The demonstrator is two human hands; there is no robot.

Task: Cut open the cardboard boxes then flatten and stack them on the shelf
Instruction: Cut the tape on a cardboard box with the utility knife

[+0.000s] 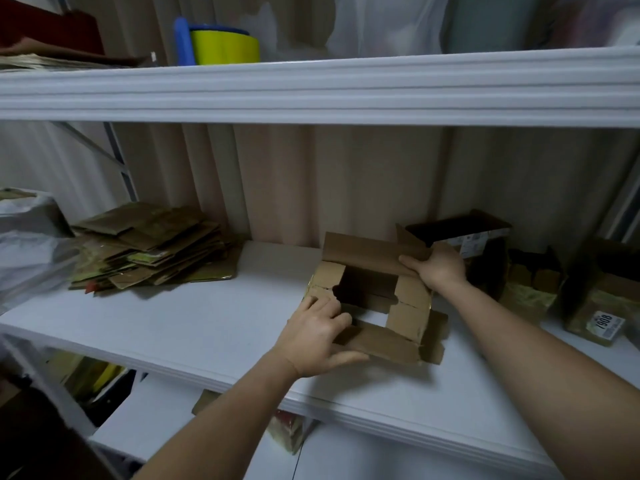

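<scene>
Head view, box [408, 306] between left hand [317, 336], right hand [438, 265]

An opened brown cardboard box [375, 299] sits on the white shelf [194, 323], flaps spread; flattened cardboard pile [152, 247] lies far left.

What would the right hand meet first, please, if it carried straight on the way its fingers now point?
Probably the far flap of the open cardboard box, which the right hand already grips; beyond it, bare shelf towards the flattened stack, though depth is unclear.
</scene>
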